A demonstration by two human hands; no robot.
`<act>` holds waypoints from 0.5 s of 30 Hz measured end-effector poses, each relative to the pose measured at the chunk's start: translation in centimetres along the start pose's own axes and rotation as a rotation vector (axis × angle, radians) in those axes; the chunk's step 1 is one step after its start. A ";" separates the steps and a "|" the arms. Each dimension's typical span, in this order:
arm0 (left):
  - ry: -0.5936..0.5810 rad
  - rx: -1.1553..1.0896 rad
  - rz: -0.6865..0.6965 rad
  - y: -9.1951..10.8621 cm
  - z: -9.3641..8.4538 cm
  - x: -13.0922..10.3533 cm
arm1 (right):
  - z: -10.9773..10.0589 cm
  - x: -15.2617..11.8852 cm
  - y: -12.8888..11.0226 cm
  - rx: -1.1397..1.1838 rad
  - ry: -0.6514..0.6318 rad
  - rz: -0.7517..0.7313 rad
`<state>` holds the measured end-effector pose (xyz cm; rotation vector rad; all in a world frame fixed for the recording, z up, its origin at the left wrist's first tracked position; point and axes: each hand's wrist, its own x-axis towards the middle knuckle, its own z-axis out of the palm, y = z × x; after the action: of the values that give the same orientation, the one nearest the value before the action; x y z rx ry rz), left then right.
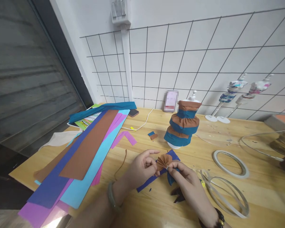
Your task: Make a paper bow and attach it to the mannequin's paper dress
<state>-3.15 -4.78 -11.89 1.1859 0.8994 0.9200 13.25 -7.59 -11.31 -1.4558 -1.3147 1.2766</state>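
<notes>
A pleated brown paper fan [164, 160] is held low over the table, in front of the dress form. My right hand [184, 177] pinches its gathered base between thumb and fingertips. At the fan's left edge, the curled fingers and thumb of my left hand [142, 166] close on the paper, the index finger stretched above it. A teal paper piece [171, 178] shows below the pinch, partly hidden by my right hand. Beneath lies a dark blue paper strip [148, 183]. The small dress form [182, 122] stands upright, wrapped in brown and teal bands.
Long coloured paper strips [85, 148] overlap on the left. Rolls of narrow tape [245, 171] and loose loops [242, 212] lie right. A dark pointed object [178, 194] sits partly under my right hand. Behind are a phone [133, 112] and two small dress forms [234, 91].
</notes>
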 end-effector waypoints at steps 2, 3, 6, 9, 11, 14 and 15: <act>-0.008 -0.021 0.009 -0.1 -0.1 0.1 | 0.0 0.0 0.0 -0.004 -0.004 -0.008; -0.017 -0.028 0.009 -0.2 -0.2 0.1 | 0.0 0.0 0.0 -0.008 -0.005 -0.017; -0.062 -0.039 -0.038 -0.4 -0.2 0.3 | 0.1 0.0 0.3 -0.035 -0.003 -0.069; -0.091 -0.068 -0.092 -0.4 -0.2 0.3 | 0.2 0.1 0.8 -0.080 0.013 -0.171; -0.082 -0.079 -0.101 -0.4 -0.2 0.3 | 0.1 0.2 1.0 -0.103 0.023 -0.220; -0.084 -0.089 -0.098 -0.4 -0.4 0.2 | 0.1 0.3 1.1 -0.113 0.025 -0.257; -0.090 -0.094 -0.094 -0.4 -0.5 0.2 | 0.1 0.3 1.1 -0.110 0.025 -0.260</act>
<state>-3.50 -4.48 -12.37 1.0873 0.8243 0.8181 13.38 -7.45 -12.45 -1.3191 -1.5224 1.0270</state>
